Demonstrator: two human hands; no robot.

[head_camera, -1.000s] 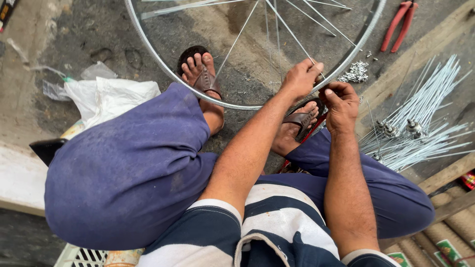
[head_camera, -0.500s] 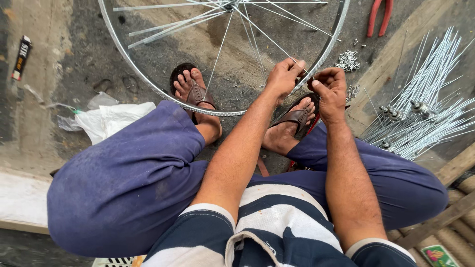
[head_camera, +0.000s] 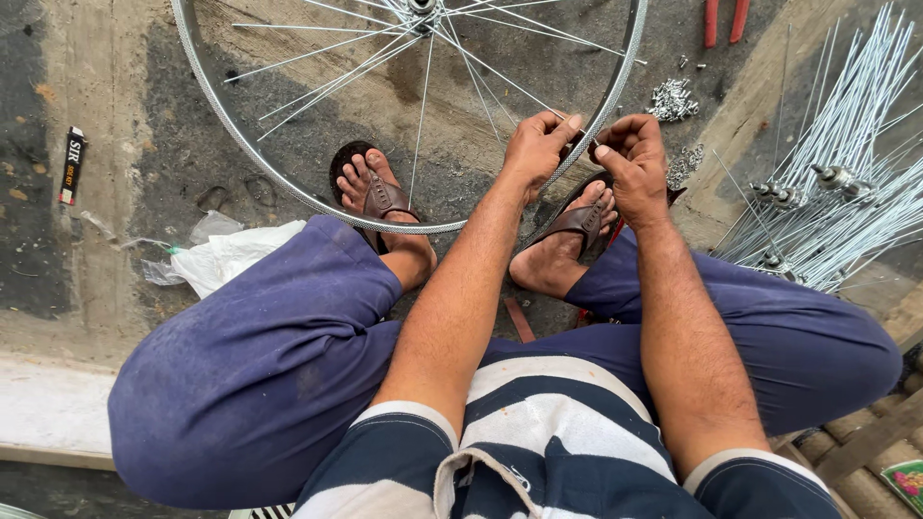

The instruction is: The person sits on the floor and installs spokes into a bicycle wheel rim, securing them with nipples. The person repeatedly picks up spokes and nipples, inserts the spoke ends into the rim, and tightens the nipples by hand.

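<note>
A silver bicycle wheel rim (head_camera: pixel 288 187) stands on the ground in front of me, its thin spokes (head_camera: pixel 423 115) running to the hub (head_camera: pixel 423 8) at the top edge. My left hand (head_camera: pixel 536 146) pinches a spoke right where it meets the rim's lower right part. My right hand (head_camera: pixel 630 163) is next to it, outside the rim, with thumb and fingers closed on a small part at that spoke's end. What that part is I cannot tell. My sandalled feet (head_camera: pixel 380 197) rest under and beside the rim.
A bundle of loose silver spokes (head_camera: pixel 827 183) lies to the right, with a small pile of metal nipples (head_camera: pixel 671 98) near it. Red-handled pliers (head_camera: pixel 723 19) lie at the top right. A white plastic bag (head_camera: pixel 226 255) and a small dark packet (head_camera: pixel 71 165) lie at the left.
Both hands stay at the same spot on the rim, fingers working slightly. My view has tilted, so the wheel and hub sit lower in the picture.
</note>
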